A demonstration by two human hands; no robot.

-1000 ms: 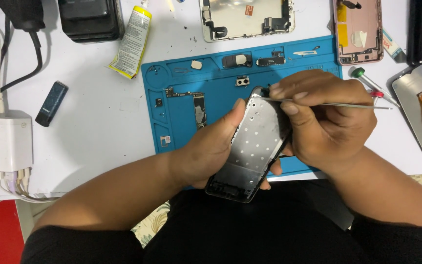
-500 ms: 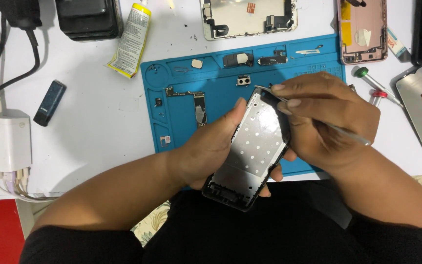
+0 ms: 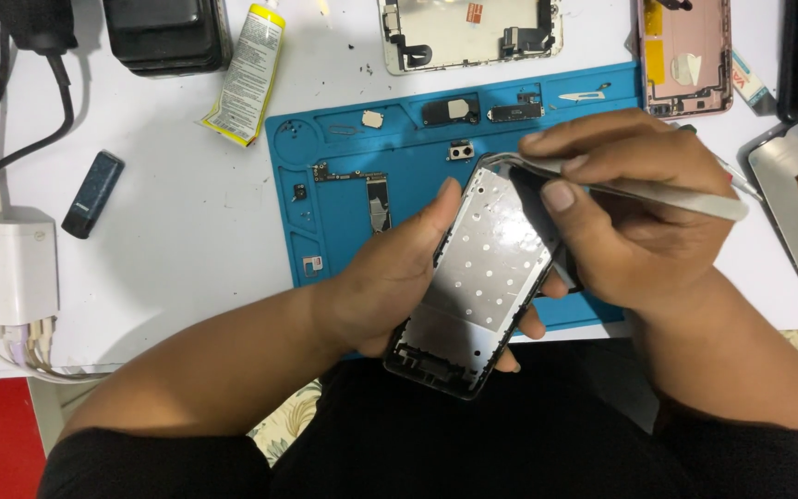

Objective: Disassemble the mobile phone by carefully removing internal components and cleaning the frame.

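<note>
1. A person seated at a white surface (image 3: 168, 231) holds a stripped phone frame (image 3: 487, 268), its silver metal plate facing up, tilted over the near edge of a blue repair mat (image 3: 325, 222).

2. The left hand (image 3: 390, 277) is closed around the frame's left side, thumb pressed on the plate and fingertips showing beneath the right edge.

3. The right hand (image 3: 630, 212) is closed on a pair of metal tweezers (image 3: 639, 189), the tips set at the frame's top corner.

4. Compared with a second ago, the tweezers have swung from lying nearly level to slanting down toward the right, and the right hand has rolled over the frame's top edge; the frame itself has barely moved. The change suggests the work is concentrated on that upper corner, prying or picking at something there, though the exact contact point is hidden by the fingers.

5. On the mat behind lie a narrow circuit board (image 3: 376, 199) and small loose components. Beyond it sit an opened phone housing (image 3: 464, 32), a pink phone back (image 3: 685, 55), a yellow glue tube (image 3: 247, 74), a dark flash drive (image 3: 92, 192) and a white charger block (image 3: 2, 268).
</note>
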